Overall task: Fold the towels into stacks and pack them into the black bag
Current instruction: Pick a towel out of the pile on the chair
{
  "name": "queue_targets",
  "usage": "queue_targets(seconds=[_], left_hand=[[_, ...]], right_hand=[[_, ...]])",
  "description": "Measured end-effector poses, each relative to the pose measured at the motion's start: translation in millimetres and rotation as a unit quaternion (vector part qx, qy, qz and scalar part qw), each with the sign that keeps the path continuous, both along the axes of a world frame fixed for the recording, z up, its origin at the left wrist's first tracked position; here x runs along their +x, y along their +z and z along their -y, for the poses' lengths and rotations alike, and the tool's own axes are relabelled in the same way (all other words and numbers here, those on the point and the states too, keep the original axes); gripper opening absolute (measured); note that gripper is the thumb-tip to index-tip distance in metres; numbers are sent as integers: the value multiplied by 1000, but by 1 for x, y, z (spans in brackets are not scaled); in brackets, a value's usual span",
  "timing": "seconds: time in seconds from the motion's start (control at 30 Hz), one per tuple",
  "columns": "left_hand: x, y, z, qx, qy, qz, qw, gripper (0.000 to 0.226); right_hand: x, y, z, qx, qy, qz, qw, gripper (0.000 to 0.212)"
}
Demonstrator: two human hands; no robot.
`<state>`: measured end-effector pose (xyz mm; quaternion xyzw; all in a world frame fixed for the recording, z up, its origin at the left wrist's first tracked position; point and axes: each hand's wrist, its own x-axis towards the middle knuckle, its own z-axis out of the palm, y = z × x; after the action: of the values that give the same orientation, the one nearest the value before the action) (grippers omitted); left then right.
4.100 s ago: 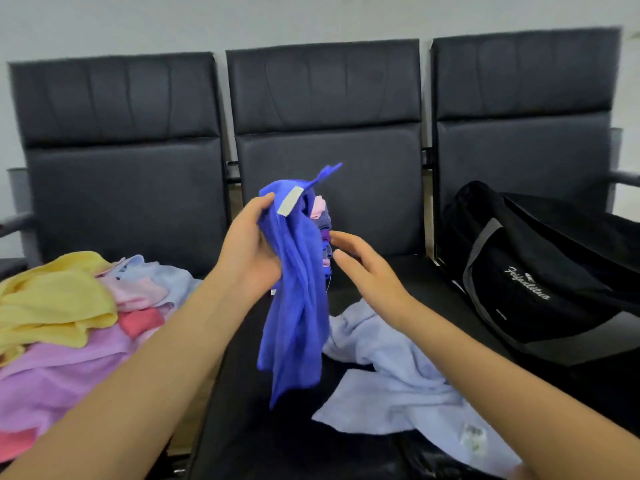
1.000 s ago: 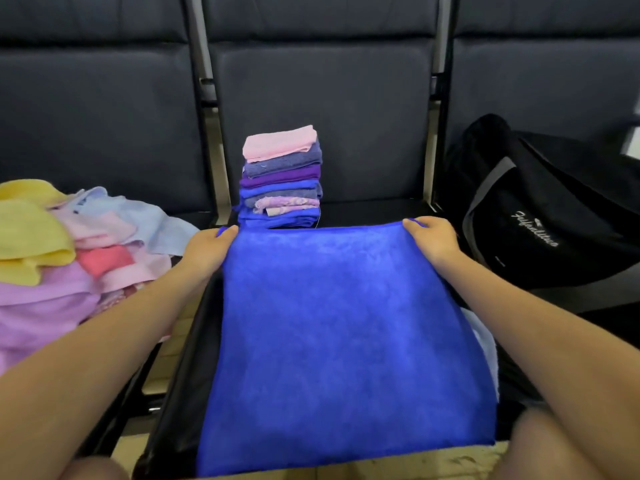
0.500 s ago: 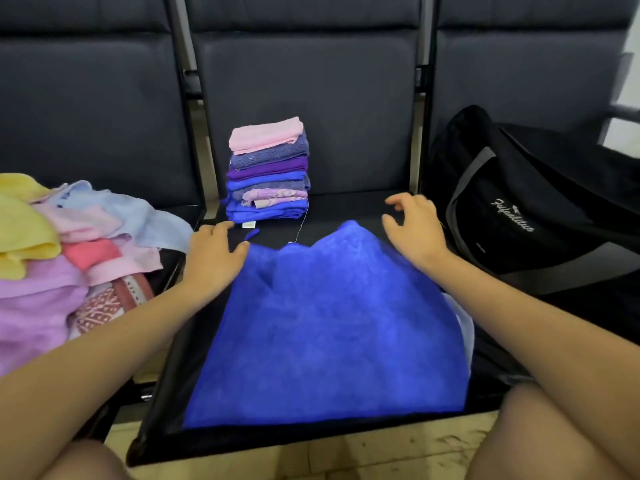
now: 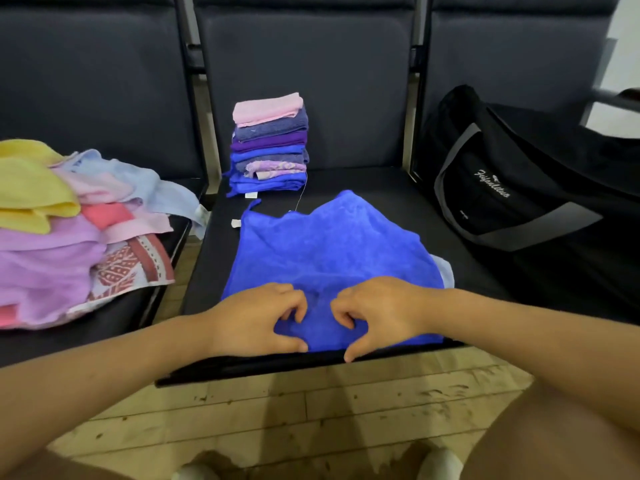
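Note:
A bright blue towel (image 4: pixel 329 244) lies spread on the middle seat, its far edge rumpled. My left hand (image 4: pixel 256 320) and my right hand (image 4: pixel 377 313) sit side by side on its near edge, fingers curled into the cloth and thumbs at the hem. A stack of folded towels (image 4: pixel 270 147), pink on top, stands at the back of the same seat. The black bag (image 4: pixel 519 188) rests on the right seat. A pale blue towel (image 4: pixel 445 271) peeks out from under the blue one's right side.
A loose pile of unfolded towels (image 4: pixel 52 230), yellow, pink, lilac and patterned, covers the left seat. Three dark chair backs (image 4: pixel 311 81) close off the rear. A tiled floor (image 4: pixel 311 410) and my knees lie below the seat's front edge.
My hands left the towel's far corners and came back to its near edge, close together. The far edge has slumped into a rumpled peak.

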<state>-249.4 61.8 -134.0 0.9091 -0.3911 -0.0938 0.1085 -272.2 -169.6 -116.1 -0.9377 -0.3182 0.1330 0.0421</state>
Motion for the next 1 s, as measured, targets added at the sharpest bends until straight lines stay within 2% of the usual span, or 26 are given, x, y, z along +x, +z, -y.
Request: queue_targets(seconds=[0.13, 0.27, 0.43, 0.57, 0.63, 0.7, 0.83, 0.9, 1.0], left_hand=[[1, -5, -2, 34, -43, 68, 996, 45], [2, -5, -3, 29, -50, 82, 995, 37], [8, 0, 4, -54, 9, 37, 998, 15], [13, 3, 10, -131, 87, 1, 988, 15], [13, 6, 13, -134, 112, 1, 985, 20], [14, 10, 12, -120, 115, 34, 986, 23], [18, 19, 5, -71, 123, 129, 981, 29], [25, 20, -2, -82, 138, 136, 978, 33], [35, 21, -17, -76, 127, 152, 977, 48]], right_hand=[[-3, -1, 6, 25, 13, 30, 999, 28], [-5, -6, 11, 53, 11, 53, 997, 14], [-1, -9, 10, 154, -77, 71, 982, 12], [4, -12, 5, 196, -146, 141, 959, 17], [4, -8, 1, 173, -141, 173, 959, 37], [5, 0, 1, 92, -111, 218, 965, 55], [18, 19, 16, 65, -154, 221, 961, 25], [27, 25, 29, 48, -171, 228, 957, 24], [35, 31, 54, 105, -190, 190, 958, 23]])
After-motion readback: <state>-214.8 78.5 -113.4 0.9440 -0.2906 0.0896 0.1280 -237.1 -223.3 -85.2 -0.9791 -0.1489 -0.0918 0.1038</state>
